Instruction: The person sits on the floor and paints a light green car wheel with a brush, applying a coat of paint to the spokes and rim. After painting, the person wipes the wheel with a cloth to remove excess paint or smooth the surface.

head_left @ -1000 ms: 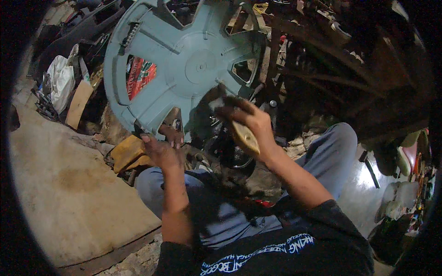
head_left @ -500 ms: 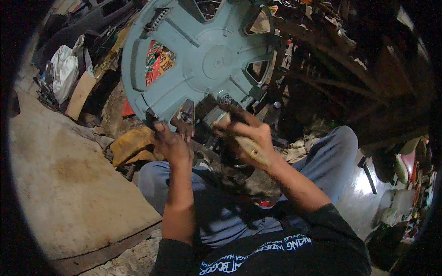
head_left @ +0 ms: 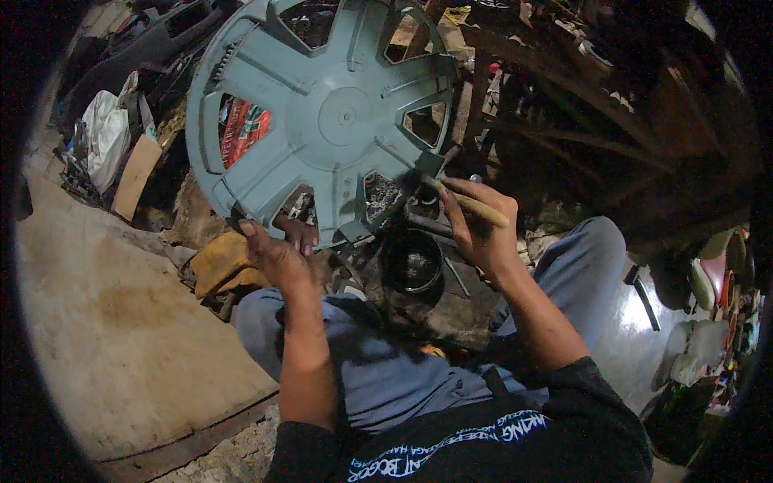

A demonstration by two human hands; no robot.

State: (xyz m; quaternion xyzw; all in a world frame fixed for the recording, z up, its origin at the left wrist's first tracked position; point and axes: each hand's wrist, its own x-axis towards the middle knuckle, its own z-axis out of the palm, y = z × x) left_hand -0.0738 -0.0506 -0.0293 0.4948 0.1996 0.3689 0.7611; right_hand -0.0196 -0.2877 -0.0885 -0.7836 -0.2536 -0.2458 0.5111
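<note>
A large grey-blue wheel cover (head_left: 322, 149) with spokes stands tilted in front of me. My left hand (head_left: 282, 262) grips its lower left rim, with fingers passing through a gap between the spokes. In my right hand (head_left: 493, 233) is a paintbrush (head_left: 481, 209) with a pale wooden handle. The brush's dark bristles are at the lower right rim of the cover, where the surface looks dark. Below, between my knees, sits a round container (head_left: 412, 270) with shiny black liquid inside.
A stained board (head_left: 121, 306) lies at the left. Beyond it are a white plastic bag (head_left: 105, 133) and a piece of cardboard (head_left: 137, 177). A yellow-brown cloth (head_left: 221, 262) is beside my left knee. Dark wooden beams (head_left: 588, 105) and clutter fill the right.
The wheel cover has shifted left and slightly down, my left hand moving with it. My right hand has moved right with the paintbrush, leaving the black container in fuller view.
</note>
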